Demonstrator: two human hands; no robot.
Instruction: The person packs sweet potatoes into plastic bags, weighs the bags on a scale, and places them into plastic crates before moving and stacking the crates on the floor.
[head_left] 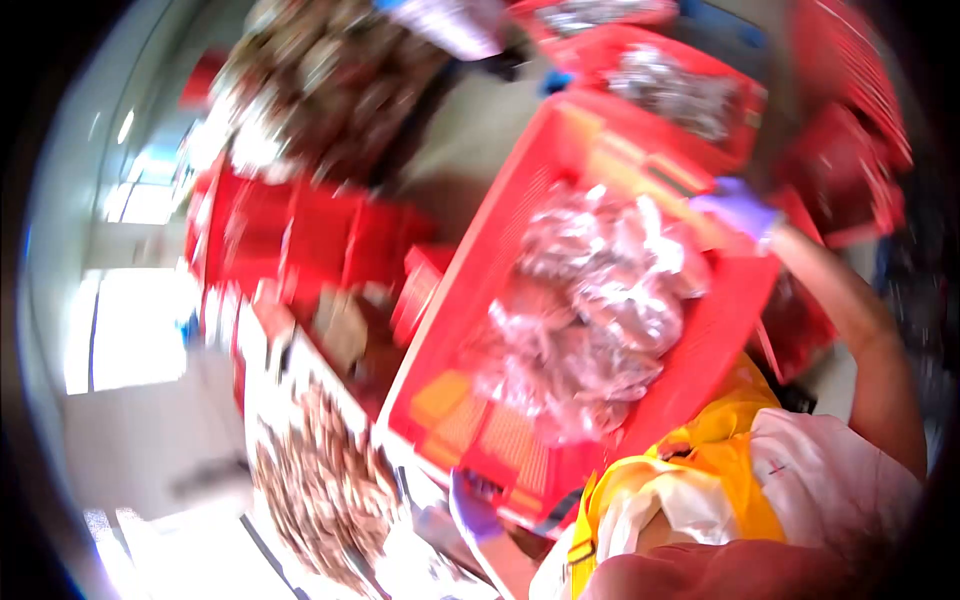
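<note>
A large red plastic crate (480, 260) with slotted walls is held tilted in front of me. Several clear plastic bags (600, 300) with pinkish contents lie inside it. My right hand (738, 212), in a purple glove, grips the rim at the upper right end of the crate. At the lower left end, my left hand (476, 512), also purple-gloved, is closed at the crate's rim, its fingers partly hidden. Motion blur softens the picture.
Another red crate (745, 110) holds clear bags at the top. Red crates (320, 235) stand at left, beside a heap of filled bags (320, 90). Many small brownish pieces (325, 480) lie lower left. More red crates (850, 70) are at right. A person's light sleeve (455, 22) shows at the top.
</note>
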